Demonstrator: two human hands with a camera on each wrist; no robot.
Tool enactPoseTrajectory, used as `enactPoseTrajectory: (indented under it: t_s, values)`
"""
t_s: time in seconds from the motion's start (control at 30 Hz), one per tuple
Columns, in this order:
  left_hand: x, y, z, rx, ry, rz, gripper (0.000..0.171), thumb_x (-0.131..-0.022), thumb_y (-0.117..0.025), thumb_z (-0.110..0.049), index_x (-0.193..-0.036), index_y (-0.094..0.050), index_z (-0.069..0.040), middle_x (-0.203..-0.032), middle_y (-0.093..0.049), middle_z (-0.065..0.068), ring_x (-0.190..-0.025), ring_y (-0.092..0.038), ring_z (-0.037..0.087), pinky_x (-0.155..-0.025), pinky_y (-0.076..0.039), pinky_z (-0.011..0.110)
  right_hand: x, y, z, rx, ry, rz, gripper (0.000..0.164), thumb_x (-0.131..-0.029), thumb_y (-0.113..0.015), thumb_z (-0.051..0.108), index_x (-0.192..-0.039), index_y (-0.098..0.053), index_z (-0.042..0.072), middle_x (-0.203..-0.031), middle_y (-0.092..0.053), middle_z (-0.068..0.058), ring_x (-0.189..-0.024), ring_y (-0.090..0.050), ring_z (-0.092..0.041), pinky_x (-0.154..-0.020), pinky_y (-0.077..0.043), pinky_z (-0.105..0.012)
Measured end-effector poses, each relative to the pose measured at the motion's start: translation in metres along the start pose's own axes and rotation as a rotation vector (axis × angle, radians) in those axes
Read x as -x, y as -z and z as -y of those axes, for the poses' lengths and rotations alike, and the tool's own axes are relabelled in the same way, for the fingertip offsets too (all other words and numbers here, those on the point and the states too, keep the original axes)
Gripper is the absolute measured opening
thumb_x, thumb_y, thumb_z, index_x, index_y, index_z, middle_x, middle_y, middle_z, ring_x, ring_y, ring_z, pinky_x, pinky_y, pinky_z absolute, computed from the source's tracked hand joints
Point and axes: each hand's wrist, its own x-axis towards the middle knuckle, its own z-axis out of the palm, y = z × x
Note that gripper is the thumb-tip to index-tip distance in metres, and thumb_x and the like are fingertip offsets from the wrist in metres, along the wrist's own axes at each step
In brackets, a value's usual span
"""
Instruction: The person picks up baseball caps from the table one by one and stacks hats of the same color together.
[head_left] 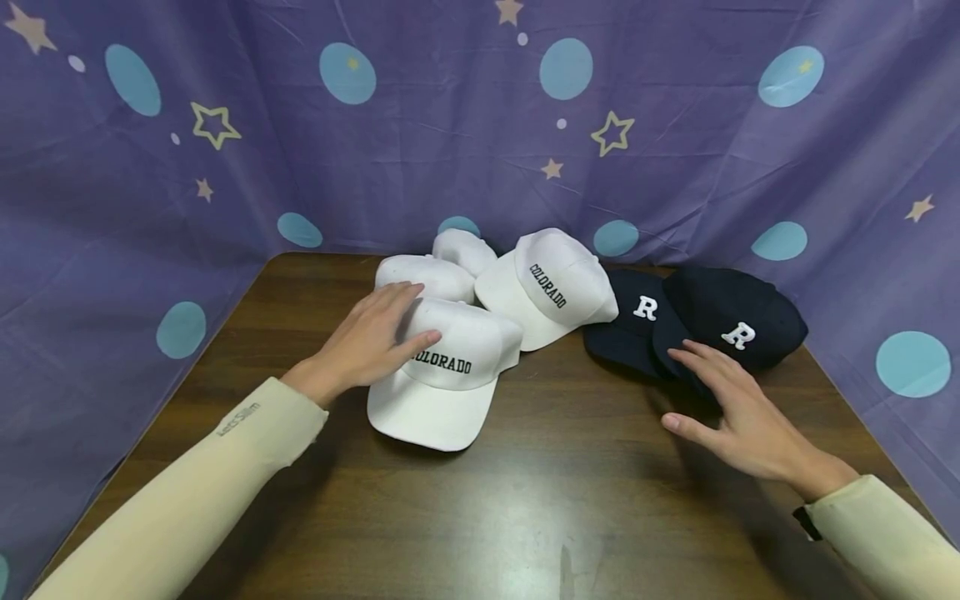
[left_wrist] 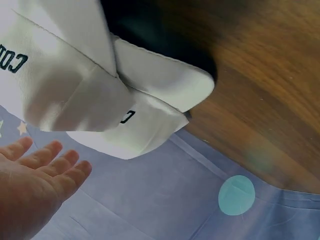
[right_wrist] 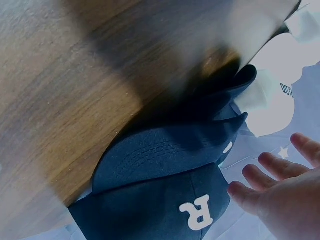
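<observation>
My left hand [head_left: 367, 337] is over the left side of the front white cap [head_left: 480, 333], fingers extended and thumb spread. Its "COLORADO" lettering is partly covered by the thumb; contact is unclear in the head view. In the left wrist view, the fingers [left_wrist: 52, 162] look apart from the white cap [left_wrist: 75, 90]. My right hand [head_left: 750, 429] is held open in front of the right navy cap [head_left: 772, 308], which bears a white R. The right wrist view has relaxed fingers [right_wrist: 275, 167] beside that navy cap [right_wrist: 145, 212], gripping nothing.
Behind the front cap are two more white caps [head_left: 423, 275], partly hidden. Another white COLORADO cap [head_left: 555, 275] leans at the centre, beside a second navy R cap [head_left: 626, 333] overlapped by the right one. A purple curtain [head_left: 450, 150] surrounds the wooden table [head_left: 570, 467].
</observation>
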Motion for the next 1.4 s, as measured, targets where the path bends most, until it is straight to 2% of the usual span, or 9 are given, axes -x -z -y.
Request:
enactPoseTrajectory:
  t_s: [0.23, 0.47, 0.83, 1.0, 1.17, 1.27, 1.4]
  values:
    - [-0.008, -0.005, 0.001, 0.013, 0.019, 0.034, 0.08, -0.091, -0.05, -0.06, -0.145, -0.032, -0.004, -0.143, -0.039, 0.015, -0.134, -0.029, 0.03, -0.111, -0.02, 0.05, -0.001, -0.002, 0.0, -0.001, 0.009, -0.001, 0.081, -0.078, -0.075, 0.042, -0.146, -0.032, 0.033, -0.153, -0.025, -0.004, -0.136, -0.022, -0.032, -0.102, -0.023, -0.063]
    - [-0.012, -0.009, 0.001, 0.016, 0.016, 0.056, 0.076, -0.089, -0.056, -0.058, -0.138, -0.04, -0.002, -0.137, -0.045, 0.013, -0.131, -0.034, 0.029, -0.111, -0.019, 0.048, -0.001, -0.002, 0.0, 0.005, 0.008, -0.011, 0.081, -0.078, -0.075, 0.043, -0.146, -0.033, 0.033, -0.152, -0.027, -0.005, -0.136, -0.023, -0.032, -0.103, -0.022, -0.062]
    - [-0.012, -0.011, 0.001, 0.019, 0.075, 0.081, 0.083, -0.087, -0.055, -0.063, -0.139, -0.038, -0.001, -0.135, -0.046, 0.017, -0.129, -0.034, 0.032, -0.112, -0.014, 0.051, -0.001, -0.003, 0.0, 0.023, 0.033, -0.031, 0.082, -0.077, -0.076, 0.043, -0.146, -0.033, 0.031, -0.151, -0.029, -0.006, -0.137, -0.021, -0.028, -0.103, -0.02, -0.062]
    - [-0.014, -0.011, 0.002, 0.038, 0.104, 0.07, 0.076, -0.082, -0.058, -0.067, -0.123, -0.049, -0.003, -0.115, -0.054, 0.012, -0.112, -0.045, 0.028, -0.107, -0.024, 0.045, 0.0, -0.004, -0.001, 0.028, 0.026, -0.023, 0.081, -0.077, -0.075, 0.044, -0.146, -0.033, 0.031, -0.151, -0.029, -0.006, -0.137, -0.022, -0.029, -0.103, -0.02, -0.062]
    - [-0.013, -0.009, -0.001, 0.106, 0.202, 0.096, 0.075, -0.071, -0.063, -0.075, -0.108, -0.047, -0.012, -0.096, -0.057, 0.005, -0.091, -0.052, 0.024, -0.083, -0.043, 0.04, 0.0, -0.004, -0.001, 0.028, 0.025, -0.023, 0.081, -0.077, -0.075, 0.044, -0.146, -0.034, 0.03, -0.15, -0.031, -0.008, -0.137, -0.022, -0.029, -0.102, -0.021, -0.064]
    - [-0.013, -0.006, -0.002, 0.177, 0.238, 0.117, 0.078, -0.066, -0.068, -0.074, -0.106, -0.044, -0.012, -0.092, -0.058, 0.006, -0.085, -0.055, 0.024, -0.073, -0.046, 0.039, 0.0, -0.004, -0.001, 0.024, 0.032, -0.028, 0.081, -0.077, -0.075, 0.043, -0.146, -0.034, 0.028, -0.149, -0.032, -0.01, -0.136, -0.023, -0.029, -0.101, -0.021, -0.064]
    - [-0.013, -0.003, -0.003, 0.259, 0.241, 0.106, 0.079, -0.062, -0.074, -0.07, -0.108, -0.046, -0.013, -0.095, -0.058, 0.007, -0.086, -0.056, 0.023, -0.074, -0.047, 0.038, 0.0, -0.004, -0.001, 0.018, 0.036, -0.032, 0.081, -0.078, -0.075, 0.042, -0.146, -0.034, 0.028, -0.149, -0.032, -0.012, -0.135, -0.024, -0.032, -0.101, -0.021, -0.065]
